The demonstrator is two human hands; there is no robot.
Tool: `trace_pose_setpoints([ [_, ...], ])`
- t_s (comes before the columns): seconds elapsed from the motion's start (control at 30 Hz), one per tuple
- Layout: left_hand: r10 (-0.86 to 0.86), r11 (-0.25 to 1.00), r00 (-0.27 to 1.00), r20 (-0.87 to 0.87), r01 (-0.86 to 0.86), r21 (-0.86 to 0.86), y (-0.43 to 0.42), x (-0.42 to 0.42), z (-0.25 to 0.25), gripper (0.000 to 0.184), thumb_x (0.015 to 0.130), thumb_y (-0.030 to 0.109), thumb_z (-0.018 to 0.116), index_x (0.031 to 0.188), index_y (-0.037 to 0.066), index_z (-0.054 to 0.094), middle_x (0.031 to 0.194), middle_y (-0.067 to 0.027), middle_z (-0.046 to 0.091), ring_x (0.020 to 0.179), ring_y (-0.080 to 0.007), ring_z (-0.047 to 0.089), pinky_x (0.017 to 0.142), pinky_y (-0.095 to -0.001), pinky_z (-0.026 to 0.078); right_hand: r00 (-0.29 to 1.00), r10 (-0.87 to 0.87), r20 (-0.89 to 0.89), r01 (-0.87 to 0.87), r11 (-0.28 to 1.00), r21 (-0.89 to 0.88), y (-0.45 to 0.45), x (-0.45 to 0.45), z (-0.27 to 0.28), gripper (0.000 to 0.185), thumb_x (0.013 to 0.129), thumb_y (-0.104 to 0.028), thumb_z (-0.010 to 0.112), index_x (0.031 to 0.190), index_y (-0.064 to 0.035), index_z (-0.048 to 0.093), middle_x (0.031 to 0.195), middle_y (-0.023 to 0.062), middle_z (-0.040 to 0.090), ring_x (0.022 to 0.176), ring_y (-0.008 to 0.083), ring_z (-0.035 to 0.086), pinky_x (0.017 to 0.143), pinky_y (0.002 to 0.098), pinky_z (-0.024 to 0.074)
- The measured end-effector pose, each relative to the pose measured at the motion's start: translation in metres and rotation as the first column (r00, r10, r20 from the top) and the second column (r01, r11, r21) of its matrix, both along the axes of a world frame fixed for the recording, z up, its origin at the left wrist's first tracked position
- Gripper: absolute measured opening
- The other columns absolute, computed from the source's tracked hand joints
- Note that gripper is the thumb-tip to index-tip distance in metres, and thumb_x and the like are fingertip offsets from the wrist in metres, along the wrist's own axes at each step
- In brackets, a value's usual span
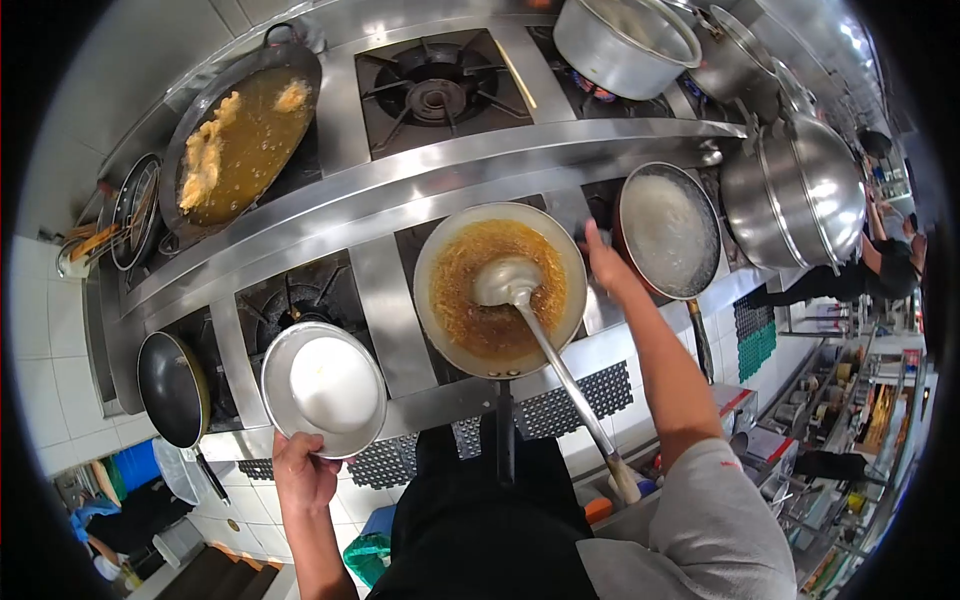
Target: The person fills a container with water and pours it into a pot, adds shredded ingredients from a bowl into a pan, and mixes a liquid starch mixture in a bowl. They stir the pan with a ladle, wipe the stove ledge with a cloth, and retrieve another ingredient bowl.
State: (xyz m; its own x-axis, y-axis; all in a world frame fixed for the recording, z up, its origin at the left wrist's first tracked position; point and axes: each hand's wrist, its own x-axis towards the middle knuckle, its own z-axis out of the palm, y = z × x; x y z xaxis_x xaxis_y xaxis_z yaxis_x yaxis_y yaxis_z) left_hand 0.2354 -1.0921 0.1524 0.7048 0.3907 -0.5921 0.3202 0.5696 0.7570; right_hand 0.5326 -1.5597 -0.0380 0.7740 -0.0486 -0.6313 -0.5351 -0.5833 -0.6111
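Note:
My left hand (305, 472) grips the rim of a metal bowl (372, 425), thumb over the edge; inside is a smooth white substance, whether liquid or powder I cannot tell. In the middle, a light-coloured frying pan (428, 325) holds bubbling brown sauce. A long-handled ladle (508, 283) rests in that sauce, its handle leaning toward me, with no hand on it. My right hand (605, 262) is stretched between this pan and a second pan (668, 230) of cloudy, pale liquid. Its visible fingers are extended and I see nothing held in them.
At the back left, a large wok (290, 135) of oil holds battered pieces frying. A black pan (170, 390) sits at the front left. A big pot (630, 50) stands over a lit flame. Stacked steel bowls (790, 190) are on the right. Other people are at the far right and lower left.

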Motion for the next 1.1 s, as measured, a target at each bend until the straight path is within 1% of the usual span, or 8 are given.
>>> trace_pose_setpoints([
  [0.13, -0.079, 0.997, 0.996, 0.032, 0.078, 0.004, 0.005, 0.007, 0.004, 0.051, 0.079, 0.004, 0.057, 0.129, -0.005, 0.05, 0.097, -0.0179, 0.07, 0.069, -0.0307, 0.072, 0.049, -0.0404, 0.061, 0.999, -0.009, -0.038, 0.013, 0.996, 0.09, -0.051, -0.117, 0.0, 0.096, 0.1, -0.076, 0.032, 0.152, 0.0041, 0.045, 0.151, 0.0204, 0.055, 0.134, 0.0304, 0.055, 0.114, 0.042, 0.0376],
  [0.27, -0.109, 0.992, 0.994, 0.022, 0.107, 0.072, 0.0, 0.013, 0.011, 0.053, 0.079, 0.004, 0.058, 0.131, -0.003, 0.051, 0.102, -0.0166, 0.069, 0.072, -0.0299, 0.072, 0.05, -0.0388, 0.061, 0.725, 0.536, 0.433, -0.109, 0.71, -0.696, -0.057, -0.193, 0.048, 0.046, 0.09, -0.026, 0.07, 0.129, -0.0016, 0.066, 0.136, 0.0246, 0.059, 0.129, 0.0463, 0.052, 0.113, 0.0507, 0.0387],
  [0.37, -0.176, 0.979, 0.984, 0.0, 0.175, 0.104, 0.002, 0.013, 0.014, 0.055, 0.08, 0.005, 0.058, 0.134, 0.0, 0.051, 0.108, -0.0159, 0.068, 0.078, -0.0281, 0.073, 0.052, -0.0357, 0.061, 0.568, 0.613, 0.55, -0.127, 0.725, -0.676, -0.057, -0.218, 0.009, 0.044, 0.083, -0.018, 0.073, 0.124, -0.0033, 0.067, 0.139, 0.0231, 0.055, 0.129, 0.0467, 0.049, 0.113, 0.054, 0.0393],
  [0.53, -0.191, 0.971, 0.98, -0.047, 0.196, 0.139, -0.019, 0.019, 0.031, 0.056, 0.08, 0.005, 0.059, 0.135, -0.003, 0.049, 0.102, -0.0166, 0.069, 0.064, -0.0265, 0.07, 0.043, -0.0286, 0.055, 0.37, 0.828, 0.422, -0.747, 0.535, -0.396, 0.042, -0.245, 0.022, 0.049, 0.084, -0.017, 0.068, 0.131, -0.0052, 0.061, 0.144, 0.0203, 0.054, 0.14, 0.0373, 0.047, 0.12, 0.0536, 0.0321],
  [0.77, -0.126, 0.963, 0.991, -0.037, 0.131, 0.235, -0.068, 0.021, 0.044, 0.046, 0.081, 0.004, 0.059, 0.126, -0.008, 0.055, 0.094, -0.0182, 0.072, 0.051, -0.0235, 0.067, 0.035, -0.0224, 0.051, -0.086, 0.581, 0.809, -0.826, 0.413, -0.384, 0.154, -0.264, -0.04, 0.047, 0.09, -0.017, 0.056, 0.137, -0.0101, 0.057, 0.146, 0.0125, 0.055, 0.144, 0.0306, 0.044, 0.124, 0.0494, 0.0279],
  [0.93, -0.132, 0.964, 0.99, -0.047, 0.139, 0.228, -0.092, 0.024, 0.051, 0.051, 0.082, 0.004, 0.058, 0.132, -0.003, 0.052, 0.094, -0.018, 0.072, 0.051, -0.0238, 0.067, 0.035, -0.0223, 0.051, 0.12, 0.633, 0.765, -0.715, 0.589, -0.375, 0.074, -0.246, -0.032, 0.028, 0.088, -0.02, 0.059, 0.113, -0.0105, 0.066, 0.116, 0.0101, 0.062, 0.115, 0.0296, 0.059, 0.109, 0.0499, 0.0422],
  [1.0, -0.182, 0.96, 0.983, -0.029, 0.184, 0.212, -0.09, 0.025, 0.048, 0.052, 0.081, 0.004, 0.058, 0.132, -0.003, 0.052, 0.096, -0.0177, 0.071, 0.052, -0.0239, 0.068, 0.035, -0.0225, 0.051, 0.472, 0.501, 0.725, -0.463, 0.841, -0.279, 0.008, -0.243, -0.041, 0.014, 0.082, -0.02, 0.064, 0.094, -0.0115, 0.066, 0.095, 0.0102, 0.06, 0.096, 0.0319, 0.06, 0.091, 0.0503, 0.0468],
  [1.1, -0.188, 0.961, 0.982, -0.033, 0.19, 0.2, -0.096, 0.028, 0.041, 0.053, 0.081, 0.005, 0.059, 0.133, -0.002, 0.051, 0.098, -0.0179, 0.072, 0.053, -0.0243, 0.069, 0.035, -0.0231, 0.051, 0.637, 0.584, 0.503, -0.176, 0.745, -0.644, -0.097, -0.207, -0.031, 0.007, 0.079, -0.014, 0.064, 0.083, -0.0097, 0.06, 0.082, 0.0111, 0.061, 0.088, 0.034, 0.061, 0.079, 0.0503, 0.0468],
])
